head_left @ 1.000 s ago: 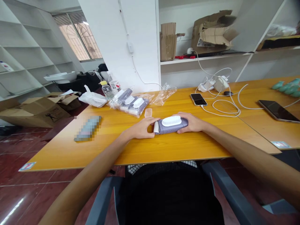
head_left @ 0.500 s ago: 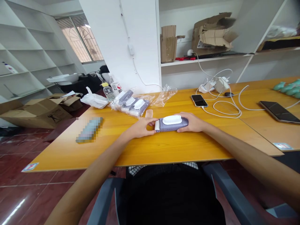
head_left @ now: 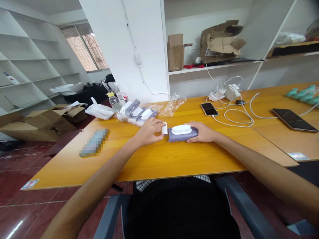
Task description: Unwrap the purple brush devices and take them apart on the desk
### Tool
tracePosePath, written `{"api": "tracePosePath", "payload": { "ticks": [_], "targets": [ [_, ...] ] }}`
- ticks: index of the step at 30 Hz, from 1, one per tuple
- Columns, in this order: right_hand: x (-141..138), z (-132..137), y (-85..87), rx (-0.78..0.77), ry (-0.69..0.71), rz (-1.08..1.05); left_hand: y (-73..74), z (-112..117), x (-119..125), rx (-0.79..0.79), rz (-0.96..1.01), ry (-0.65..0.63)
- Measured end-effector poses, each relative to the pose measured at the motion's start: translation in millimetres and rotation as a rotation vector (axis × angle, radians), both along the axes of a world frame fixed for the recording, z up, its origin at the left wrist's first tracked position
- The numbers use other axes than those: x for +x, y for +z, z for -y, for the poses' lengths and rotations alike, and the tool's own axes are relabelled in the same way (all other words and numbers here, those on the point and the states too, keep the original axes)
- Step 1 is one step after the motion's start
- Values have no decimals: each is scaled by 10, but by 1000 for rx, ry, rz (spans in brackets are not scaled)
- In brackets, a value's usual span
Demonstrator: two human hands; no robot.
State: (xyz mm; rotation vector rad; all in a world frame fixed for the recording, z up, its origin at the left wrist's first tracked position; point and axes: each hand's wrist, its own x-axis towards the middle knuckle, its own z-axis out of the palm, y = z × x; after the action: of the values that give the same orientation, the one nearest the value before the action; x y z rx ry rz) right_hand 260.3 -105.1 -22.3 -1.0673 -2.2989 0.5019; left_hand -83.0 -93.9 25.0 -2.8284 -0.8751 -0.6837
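Observation:
A small white roller (head_left: pixel 164 128) is pinched between the thumb and fingers of my left hand (head_left: pixel 149 132), just off the left end of a purple-grey handheld device. My right hand (head_left: pixel 202 132) wraps round the right end of that purple-grey device (head_left: pixel 183 136), which lies level at the table. An oval white bristle brush (head_left: pixel 181 129) sits on its upper side. A narrow gap separates the roller from the body. Behind my left hand, similar purple-grey devices (head_left: pixel 147 114) with white brushes lie in clear plastic bags.
On the wooden table (head_left: pixel 149 162) are a white plastic bag (head_left: pixel 99 109), a bottle with a yellow cap (head_left: pixel 114 101), a blurred-out flat item (head_left: pixel 94 142), clear film (head_left: pixel 174 104), a phone (head_left: pixel 209 109) on a cable, chargers (head_left: pixel 231 92) and a tablet (head_left: pixel 294 119).
The roller has come away from the device's left end and moved slightly left in my left hand. My right hand still grips the body. The view has shifted a little.

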Motion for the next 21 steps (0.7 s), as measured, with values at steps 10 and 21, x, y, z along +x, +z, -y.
{"api": "tracePosePath", "payload": {
  "ticks": [10, 21],
  "targets": [
    [-12, 11, 23, 8, -2, -11, 289, -446, 221, -135, -268, 108],
    [-12, 22, 57, 11, 4, 1, 179, -594, 178, -156, -339, 200]
  ]
}}
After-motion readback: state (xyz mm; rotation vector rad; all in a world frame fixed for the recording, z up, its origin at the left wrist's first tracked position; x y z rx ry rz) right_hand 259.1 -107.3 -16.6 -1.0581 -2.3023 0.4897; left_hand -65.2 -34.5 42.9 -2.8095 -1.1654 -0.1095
